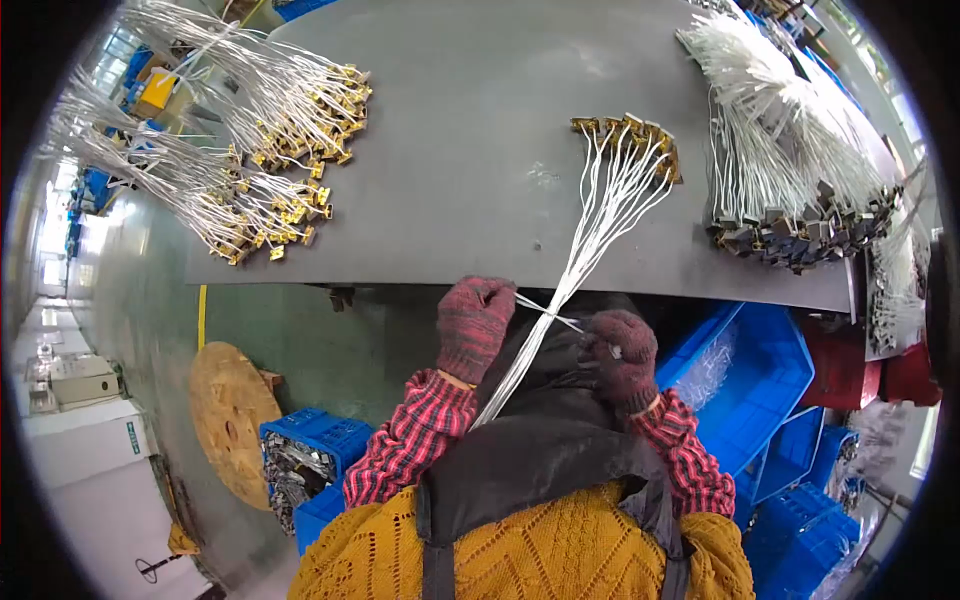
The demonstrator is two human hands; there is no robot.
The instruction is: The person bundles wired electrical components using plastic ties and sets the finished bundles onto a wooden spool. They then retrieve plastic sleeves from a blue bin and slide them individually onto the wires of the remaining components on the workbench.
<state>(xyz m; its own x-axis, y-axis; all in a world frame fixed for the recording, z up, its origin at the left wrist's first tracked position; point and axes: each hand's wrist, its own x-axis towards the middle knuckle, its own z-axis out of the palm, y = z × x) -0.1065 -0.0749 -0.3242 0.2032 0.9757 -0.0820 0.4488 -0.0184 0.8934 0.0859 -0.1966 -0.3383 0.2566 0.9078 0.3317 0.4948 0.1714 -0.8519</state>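
Note:
A bundle of white wires [590, 250] runs from the table down over my dark apron, its brass-coloured end pieces [640, 140] lying on the grey table. A short white tie crosses around the bundle just off the table's front edge. My left hand [477, 318], in a dark red knitted glove, is closed on the tie's left end. On the other side of the bundle my right hand [620, 352], gloved the same way, is closed by the tie's right end.
Wire bundles with brass-coloured ends [300, 120] lie at the table's left. More wires with dark ends [790, 220] are heaped at its right. Blue crates [765, 370] stand below right, another blue crate [320, 440] below left, near a round wooden disc [232, 425]. The table [450, 130] has its front edge before me.

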